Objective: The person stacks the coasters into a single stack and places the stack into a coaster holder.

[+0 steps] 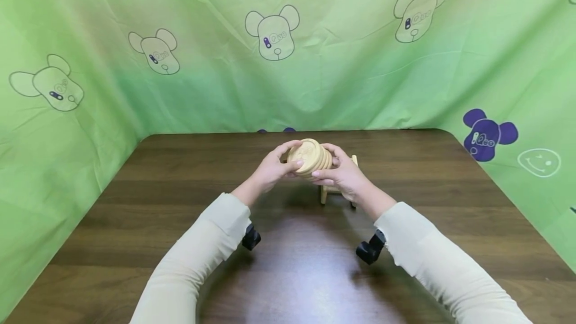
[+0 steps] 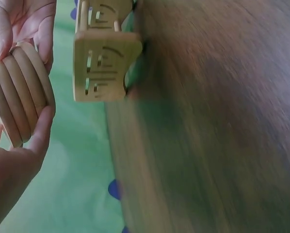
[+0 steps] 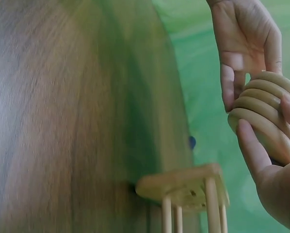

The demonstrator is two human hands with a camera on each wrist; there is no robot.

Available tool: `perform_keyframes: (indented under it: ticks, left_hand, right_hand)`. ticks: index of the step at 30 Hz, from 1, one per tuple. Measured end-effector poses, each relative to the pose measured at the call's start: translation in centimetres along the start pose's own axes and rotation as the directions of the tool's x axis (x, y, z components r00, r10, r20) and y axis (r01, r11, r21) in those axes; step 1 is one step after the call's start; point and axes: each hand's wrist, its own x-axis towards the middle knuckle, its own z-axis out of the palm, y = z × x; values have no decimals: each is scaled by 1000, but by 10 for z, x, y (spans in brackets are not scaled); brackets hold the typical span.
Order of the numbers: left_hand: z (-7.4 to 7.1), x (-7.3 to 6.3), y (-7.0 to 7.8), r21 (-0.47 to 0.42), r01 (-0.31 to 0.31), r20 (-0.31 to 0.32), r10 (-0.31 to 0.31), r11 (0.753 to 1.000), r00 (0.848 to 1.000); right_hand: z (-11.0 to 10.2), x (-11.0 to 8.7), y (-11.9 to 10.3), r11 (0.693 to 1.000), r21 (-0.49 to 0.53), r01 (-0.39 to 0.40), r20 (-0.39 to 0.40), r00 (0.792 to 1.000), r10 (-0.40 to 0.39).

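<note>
A stack of several round wooden coasters point(image 1: 306, 156) is held up above the table between both hands. The front coaster has a faint carved pattern on its face. My left hand point(image 1: 272, 167) grips the stack from the left, thumb across the front face. From the right, my right hand point(image 1: 345, 176) holds the edges, its thumb low on the stack. In the left wrist view the coasters point(image 2: 21, 94) lie face to face, slightly fanned. Behind the right hand stands a small wooden rack point(image 2: 104, 65) with cut-out end panels and round bars, partly hidden in the head view.
The brown wood-grain table point(image 1: 180, 224) extends around the rack, with its far edge against a green curtain point(image 1: 202, 89) printed with bear heads. A black wrist camera point(image 1: 251, 237) hangs under the left sleeve, another point(image 1: 371, 248) under the right.
</note>
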Motion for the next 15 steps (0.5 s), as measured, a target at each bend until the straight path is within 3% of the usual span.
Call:
perform_keyframes:
  ticks: [4,8,12,15]
  left_hand:
    - [6,6,0,137,-40,8,39,990,999]
    - [12,13,-1,292,-54,-12,61,955,998]
    - [19,19,-2,337,-42,-15,50,940,999]
    - [24,23,-3,331,-33,-6,37,943,999]
  right_hand:
    - [-10,-3,-3,999,-31,8,-8,1000,-9]
    - [-19,-6,-4,998,-61,11,-13,1000,-12]
    - [-27,-8,-6,996,-86,17,-13,1000,-18]
    - [-33,-10,-8,995,-102,19,-11,1000,-20]
